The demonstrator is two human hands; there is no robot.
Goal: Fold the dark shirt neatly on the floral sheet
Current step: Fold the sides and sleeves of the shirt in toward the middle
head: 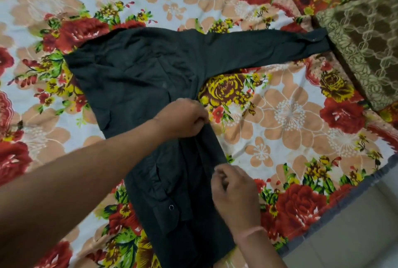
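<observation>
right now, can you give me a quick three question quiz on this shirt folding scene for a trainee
1. True or false: one sleeve of the dark shirt lies stretched out across the floral sheet.
2. Which hand grips the shirt's edge farther from the person? A left hand, B right hand
3. What lies right beside the outstretched sleeve's cuff?

Key: 1 true; 2 A; 3 a brown and gold cloth.

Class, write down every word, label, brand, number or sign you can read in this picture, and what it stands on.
None to read. The dark shirt shows only a round snap, no visible label; the floral sheet and brown patterned cloth carry patterns only.
</observation>
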